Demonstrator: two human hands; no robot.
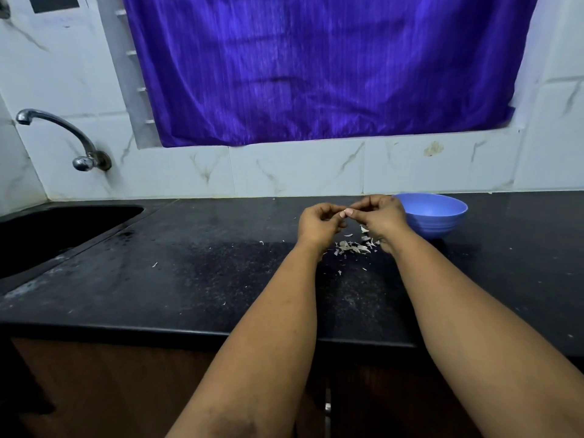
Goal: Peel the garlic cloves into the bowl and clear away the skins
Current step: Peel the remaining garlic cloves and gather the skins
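A blue bowl (437,221) stands on the black counter (189,273), at the back right near the tiled wall. Just left of it, both my hands are raised together above the counter. My left hand (319,224) and my right hand (380,216) have their fingers curled and pinch a small pale garlic clove (343,212) between their fingertips; the clove is mostly hidden. A little heap of whitish garlic skins (352,247) lies on the counter under my hands. What is inside the bowl cannot be seen.
A dark sink (47,232) is set into the counter at the left, with a metal tap (63,137) on the wall above it. Stray skin flakes (155,264) dot the counter. A purple curtain (316,67) hangs behind.
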